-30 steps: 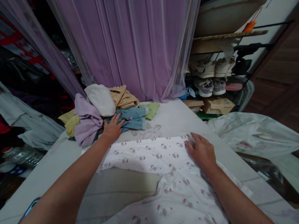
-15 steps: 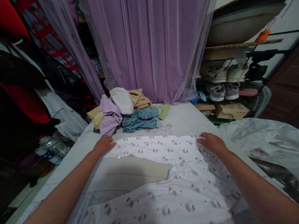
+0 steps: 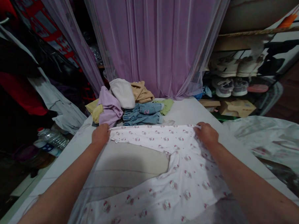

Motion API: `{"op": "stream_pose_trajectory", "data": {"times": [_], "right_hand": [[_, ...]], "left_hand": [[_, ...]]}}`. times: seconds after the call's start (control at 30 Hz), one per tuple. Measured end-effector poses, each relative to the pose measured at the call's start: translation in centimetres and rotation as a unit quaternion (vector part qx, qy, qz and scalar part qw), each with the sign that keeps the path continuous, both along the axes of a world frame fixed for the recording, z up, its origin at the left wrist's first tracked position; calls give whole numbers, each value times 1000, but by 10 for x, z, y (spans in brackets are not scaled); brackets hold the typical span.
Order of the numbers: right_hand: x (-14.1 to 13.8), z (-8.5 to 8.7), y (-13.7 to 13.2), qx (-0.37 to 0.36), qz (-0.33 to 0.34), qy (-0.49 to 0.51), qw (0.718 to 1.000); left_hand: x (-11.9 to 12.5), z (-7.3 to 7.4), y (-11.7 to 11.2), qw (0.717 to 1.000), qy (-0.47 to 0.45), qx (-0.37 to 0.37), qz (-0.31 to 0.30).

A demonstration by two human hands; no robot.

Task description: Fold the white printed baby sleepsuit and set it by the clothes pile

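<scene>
A pair of white pants (image 3: 184,166) printed with small red-bowed cat faces lies across the pale bed surface. One leg stretches along the far side, and the other runs toward the lower left. My left hand (image 3: 101,134) is closed on the far leg's hem end, near a small white tag. At the opposite end of that taut edge, my right hand (image 3: 207,134) pinches the cloth. Between the two legs, the bare surface shows through a gap. My forearms hide part of the pants' right side.
Behind the pants sits a pile of clothes: a lilac garment (image 3: 109,108), blue jeans (image 3: 143,113), a striped white piece (image 3: 122,93). A purple curtain (image 3: 158,45) hangs beyond. Shoes (image 3: 224,86) fill a rack at right; a plastic bottle (image 3: 53,137) stands at left.
Both hands have lifted the far edge of the pants slightly, pulling it straighter and tighter. The whole view has shifted a little, with the rack now further right.
</scene>
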State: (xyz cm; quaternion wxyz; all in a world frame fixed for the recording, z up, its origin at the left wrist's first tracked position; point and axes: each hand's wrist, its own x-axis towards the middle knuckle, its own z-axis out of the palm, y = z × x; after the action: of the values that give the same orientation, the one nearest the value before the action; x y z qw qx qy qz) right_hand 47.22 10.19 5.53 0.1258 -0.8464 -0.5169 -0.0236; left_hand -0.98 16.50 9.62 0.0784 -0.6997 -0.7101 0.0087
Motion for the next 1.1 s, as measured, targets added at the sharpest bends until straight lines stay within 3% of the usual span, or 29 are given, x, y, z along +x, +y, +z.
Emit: {"op": "stream_pose_trajectory", "data": {"times": [0.13,0.23,0.4,0.5,0.6,0.77,0.9,1.1], "right_hand": [[-11,0,-28,54,61,-37,996],[-36,2,-58,83,146,-28,985],[-114,13,-99,28,394,43,918],[-151,27,-110,-53,469,36,881],[-158,40,-112,-111,466,-12,878],[-133,48,-106,-154,430,-75,887],[-127,52,-102,-172,407,-97,892],[-136,54,-91,-193,397,-95,892]], "left_hand": [[-5,-12,-32,996,-5,48,-80],[-12,-10,-66,991,-48,30,-122],[-19,3,-117,963,-118,-180,-159],[-24,8,-142,931,-144,-276,-192],[-31,12,-167,916,-159,-312,-195],[-39,8,-197,919,-138,-322,-183],[-39,9,-205,934,-106,-292,-173],[-38,20,-204,919,-133,-322,-183]]}}
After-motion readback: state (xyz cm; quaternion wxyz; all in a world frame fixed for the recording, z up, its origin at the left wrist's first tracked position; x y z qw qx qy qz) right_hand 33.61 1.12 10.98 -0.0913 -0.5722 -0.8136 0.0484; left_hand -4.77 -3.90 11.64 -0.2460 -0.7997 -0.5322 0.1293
